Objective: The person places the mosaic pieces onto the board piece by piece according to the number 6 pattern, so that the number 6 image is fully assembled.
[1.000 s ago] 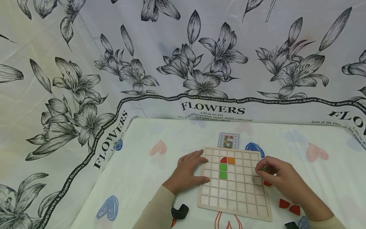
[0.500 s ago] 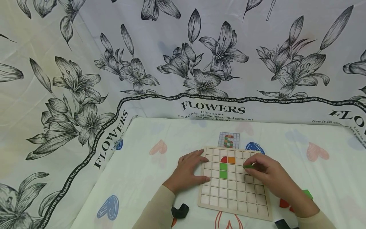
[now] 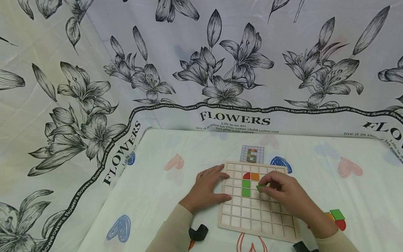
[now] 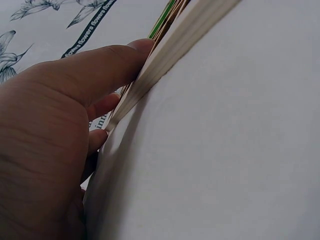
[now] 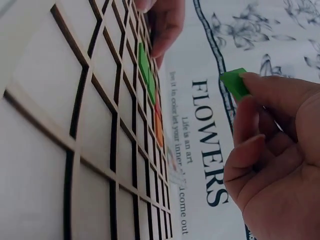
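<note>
A wooden grid board lies on the table, with a red quarter-round tile, an orange square tile and two green square tiles in its cells. My left hand rests at the board's left side, fingers and thumb spread along it. In the left wrist view the thumb touches the board's edge. Between thumb and index finger, my right hand pinches a green tile, held tilted above the grid, right of the green tiles in the board.
Behind the board lies a small pattern card showing a coloured 6. Loose tiles, among them a green one and a red one, lie beyond the right forearm. A flower-printed cloth hangs at the back.
My right hand has moved left from the board's right edge to above the grid, carrying the green tile. Loose tiles at right have come into view. My left hand stays put.
</note>
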A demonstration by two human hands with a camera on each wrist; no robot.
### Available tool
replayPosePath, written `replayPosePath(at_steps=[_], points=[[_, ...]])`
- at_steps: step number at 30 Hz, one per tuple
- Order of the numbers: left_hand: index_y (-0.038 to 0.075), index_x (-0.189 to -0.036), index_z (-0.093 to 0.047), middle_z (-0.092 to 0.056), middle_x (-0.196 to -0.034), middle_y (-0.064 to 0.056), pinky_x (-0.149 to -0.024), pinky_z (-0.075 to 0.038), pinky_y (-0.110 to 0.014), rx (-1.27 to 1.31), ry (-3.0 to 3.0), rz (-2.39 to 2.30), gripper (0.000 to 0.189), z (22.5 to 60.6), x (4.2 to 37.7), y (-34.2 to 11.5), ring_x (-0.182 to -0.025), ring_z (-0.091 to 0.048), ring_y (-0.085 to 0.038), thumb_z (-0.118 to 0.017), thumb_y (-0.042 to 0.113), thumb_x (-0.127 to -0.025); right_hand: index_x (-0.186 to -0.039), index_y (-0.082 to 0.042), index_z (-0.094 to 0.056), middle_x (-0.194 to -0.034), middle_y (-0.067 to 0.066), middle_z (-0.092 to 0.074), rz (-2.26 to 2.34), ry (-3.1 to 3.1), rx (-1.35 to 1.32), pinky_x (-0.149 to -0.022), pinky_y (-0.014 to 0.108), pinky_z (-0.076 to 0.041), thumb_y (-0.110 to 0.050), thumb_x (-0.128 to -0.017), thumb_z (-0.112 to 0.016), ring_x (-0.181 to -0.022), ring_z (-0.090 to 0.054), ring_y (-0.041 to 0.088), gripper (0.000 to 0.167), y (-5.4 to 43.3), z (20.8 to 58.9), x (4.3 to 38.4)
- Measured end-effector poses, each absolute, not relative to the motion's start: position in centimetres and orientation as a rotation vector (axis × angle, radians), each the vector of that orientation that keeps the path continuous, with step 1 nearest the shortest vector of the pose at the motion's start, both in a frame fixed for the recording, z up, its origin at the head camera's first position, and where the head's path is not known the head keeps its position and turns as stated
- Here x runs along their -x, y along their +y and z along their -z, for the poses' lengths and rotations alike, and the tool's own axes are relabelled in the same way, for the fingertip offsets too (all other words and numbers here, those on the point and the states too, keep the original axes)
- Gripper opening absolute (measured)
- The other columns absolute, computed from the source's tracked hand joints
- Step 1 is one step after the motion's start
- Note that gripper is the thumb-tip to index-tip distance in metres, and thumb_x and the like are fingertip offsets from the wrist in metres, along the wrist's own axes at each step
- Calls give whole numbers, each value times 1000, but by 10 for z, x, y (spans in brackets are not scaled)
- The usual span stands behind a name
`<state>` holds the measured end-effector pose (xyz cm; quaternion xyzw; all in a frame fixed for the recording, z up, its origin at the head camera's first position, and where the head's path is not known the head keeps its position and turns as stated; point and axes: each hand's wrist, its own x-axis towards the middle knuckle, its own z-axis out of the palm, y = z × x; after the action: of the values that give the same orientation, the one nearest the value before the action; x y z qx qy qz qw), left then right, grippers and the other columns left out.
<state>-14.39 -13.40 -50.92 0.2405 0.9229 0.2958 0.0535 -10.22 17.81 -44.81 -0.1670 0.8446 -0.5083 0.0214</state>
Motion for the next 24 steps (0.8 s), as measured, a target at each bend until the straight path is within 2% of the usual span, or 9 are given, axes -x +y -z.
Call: replayPosePath(at_steps=[7,14,24], points=[[31,-147,-64,-33,-174,10,-124,-21,-57,-743,2805,-891,66,508,144,-134,-161,-23,-14,-83,58,-90,-105,-15,-76,-99,0,-72,1615,2581,560,-68,29,-55,-5,-97,-82,-80,-63,15,15,165,450,105],[31,-146,-63,-33,-174,10,-124,-20,-57,-750,2800,-903,65,508,144,-133,-161,-23,-14,-82,60,-91,-105,-13,-76,-96,-6,-68,1580,2534,514,-73,28,-55,-9,-98,-83,-84,-63,15,11,156,459,105],[31,-147,-64,-34,-174,10,-124,-21,-57,-759,2808,-893,66,507,144,-134,-161,-24,-14,-82,59,-91,-101,-20,-75,-95,-7,-67,1530,2492,563,-75,27,-54,-14,-98,-83,-85,-63,15,11,150,474,104]])
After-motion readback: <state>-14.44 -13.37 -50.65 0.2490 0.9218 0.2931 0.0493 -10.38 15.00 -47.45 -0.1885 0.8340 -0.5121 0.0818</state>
